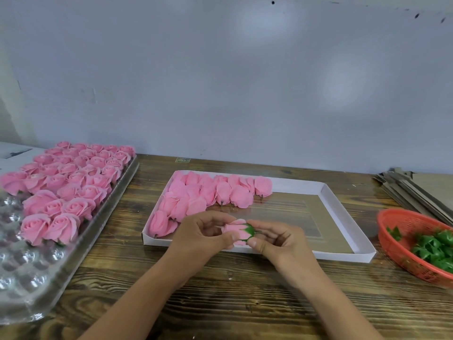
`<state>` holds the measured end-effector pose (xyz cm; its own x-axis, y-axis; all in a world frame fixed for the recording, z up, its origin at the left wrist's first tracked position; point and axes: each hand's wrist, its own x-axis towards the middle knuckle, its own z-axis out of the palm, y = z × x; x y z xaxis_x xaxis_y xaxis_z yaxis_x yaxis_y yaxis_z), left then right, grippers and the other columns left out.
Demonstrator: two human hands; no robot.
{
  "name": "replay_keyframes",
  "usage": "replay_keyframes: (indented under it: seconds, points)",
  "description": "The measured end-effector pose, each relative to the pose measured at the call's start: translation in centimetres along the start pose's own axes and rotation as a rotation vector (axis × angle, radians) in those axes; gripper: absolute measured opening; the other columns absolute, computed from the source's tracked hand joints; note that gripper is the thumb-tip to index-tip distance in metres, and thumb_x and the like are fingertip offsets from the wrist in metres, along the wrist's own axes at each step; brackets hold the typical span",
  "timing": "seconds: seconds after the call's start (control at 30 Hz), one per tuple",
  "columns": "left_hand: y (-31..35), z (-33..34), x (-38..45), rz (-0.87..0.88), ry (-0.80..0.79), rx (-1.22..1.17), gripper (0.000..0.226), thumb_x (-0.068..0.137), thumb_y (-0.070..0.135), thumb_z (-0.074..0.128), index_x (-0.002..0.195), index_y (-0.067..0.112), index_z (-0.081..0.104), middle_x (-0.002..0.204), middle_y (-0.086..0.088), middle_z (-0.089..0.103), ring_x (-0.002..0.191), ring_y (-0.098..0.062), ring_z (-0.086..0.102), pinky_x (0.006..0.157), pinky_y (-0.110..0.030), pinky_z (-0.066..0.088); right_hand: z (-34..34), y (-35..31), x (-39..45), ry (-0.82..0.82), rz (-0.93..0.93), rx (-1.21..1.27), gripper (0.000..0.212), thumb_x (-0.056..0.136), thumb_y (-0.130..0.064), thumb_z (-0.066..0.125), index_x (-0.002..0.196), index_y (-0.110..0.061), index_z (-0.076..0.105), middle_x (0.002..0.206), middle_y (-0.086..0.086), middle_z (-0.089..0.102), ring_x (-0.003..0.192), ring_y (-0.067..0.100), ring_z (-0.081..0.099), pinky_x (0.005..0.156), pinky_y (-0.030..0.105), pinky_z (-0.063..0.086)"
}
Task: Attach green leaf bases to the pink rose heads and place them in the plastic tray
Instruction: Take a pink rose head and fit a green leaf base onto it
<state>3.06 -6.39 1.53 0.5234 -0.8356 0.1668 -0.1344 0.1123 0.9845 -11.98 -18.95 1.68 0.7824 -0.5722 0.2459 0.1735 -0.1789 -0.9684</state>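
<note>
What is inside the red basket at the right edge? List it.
The red basket holds a heap of green leaf bases, piled toward its right side. Its near wall and the frame edge hide the bottom, so how many there are, or anything beneath them, cannot be seen.

We bring both forearms in from below, hands meeting at center: our left hand curls thumb and fingers inward in a grip, while our right hand pinches with thumb and forefinger, fingertips nearly touching the left's.
</note>
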Motion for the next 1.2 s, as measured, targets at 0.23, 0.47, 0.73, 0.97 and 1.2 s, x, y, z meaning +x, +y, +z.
replay_keyframes:
  seconds: [0.23,0.47,0.73,0.97,1.2]
  points:
    - [-0.2,-0.1,0.1,0.103,0.005,0.145,0.047,0.066,0.038,0.085,0.109,0.051,0.069,0.108,0.015,0.073,0.098,-0.008,0.071,0.081,-0.020,0.057,-0.2,0.8,0.1,-0.030,0.086,-0.062,0.036,0.082,0.000,0.075,0.113,-0.017,0.069,0.105,0.002,0.076,0.097,0.023,0.072,0.087,0.031,0.057]
    - [-0.2,0.2,0.1,0.139,0.014,0.125,0.058,0.068,0.046,0.083,0.120,0.054,0.059,0.117,0.016,0.069,0.108,-0.010,0.068,0.087,-0.031,0.059,0.3,0.6,0.1,0.019,0.090,0.094,0.040,0.072,-0.012,0.081,0.110,-0.012,0.068,0.102,0.007,0.076,0.096,0.022,0.073,0.083,0.026,0.057]
    - [-0.4,0.3,0.0,0.127,0.025,0.096,0.065,0.066,0.042,0.086,0.123,0.051,0.058,0.115,0.007,0.073,0.109,-0.015,0.069,0.094,-0.040,0.058,1.0,0.1,-0.3,-0.032,0.125,0.127,0.041,0.076,-0.016,0.082,0.112,-0.013,0.064,0.101,0.010,0.076,0.089,0.022,0.070,0.068,0.025,0.056]
    - [0.0,0.1,0.1,0.125,0.033,0.044,0.066,0.063,0.041,0.085,0.122,0.056,0.058,0.120,0.010,0.073,0.119,-0.010,0.065,0.102,-0.040,0.049,0.4,-0.5,-0.4,-0.088,0.196,0.168,0.036,0.078,-0.022,0.073,0.112,-0.015,0.064,0.103,0.010,0.076,0.101,0.025,0.071,0.072,0.023,0.055]
    - [-0.1,0.1,0.0,0.132,-0.050,0.024,0.070,0.071,0.032,0.082,0.134,0.043,0.053,0.125,0.006,0.071,0.121,-0.015,0.064,0.100,-0.038,0.051,0.3,-0.5,-0.4,-0.096,0.253,0.245,0.041,0.079,-0.022,0.073,0.117,-0.010,0.063,0.107,0.015,0.074,0.098,0.026,0.072,0.071,0.023,0.055]
